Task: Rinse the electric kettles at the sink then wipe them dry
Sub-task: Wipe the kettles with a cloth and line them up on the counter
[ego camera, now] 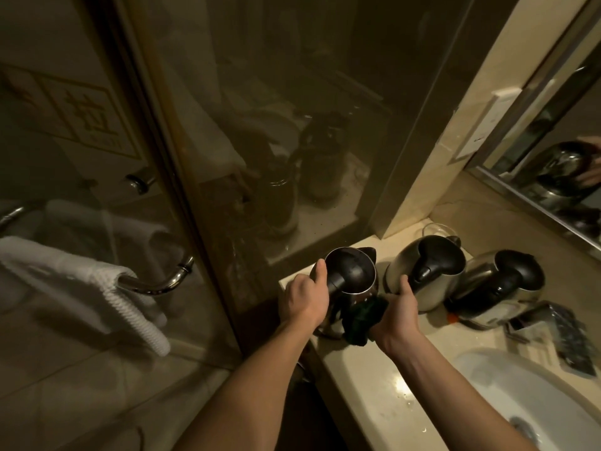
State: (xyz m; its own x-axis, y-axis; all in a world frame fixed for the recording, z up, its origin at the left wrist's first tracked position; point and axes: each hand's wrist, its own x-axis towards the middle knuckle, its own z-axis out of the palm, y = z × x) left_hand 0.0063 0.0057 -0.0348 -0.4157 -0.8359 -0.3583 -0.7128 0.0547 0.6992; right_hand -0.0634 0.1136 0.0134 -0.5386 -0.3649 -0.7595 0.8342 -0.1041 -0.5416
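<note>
Three steel electric kettles with black lids and handles stand in a row at the far end of the beige counter [367,375]. My left hand [304,296] grips the leftmost kettle [353,275] on its left side, thumb on the rim; its lid is open. My right hand [401,309] presses a dark green cloth [362,322] against that kettle's lower right side. The middle kettle [426,271] and the right kettle [500,284] stand untouched, lids down.
A white sink basin [533,395] lies at the lower right, with a dark plastic packet [562,336] beside it. A mirror [553,177] lines the right wall. A glass shower door with a chrome handle [156,283] and a white towel [81,281] fills the left.
</note>
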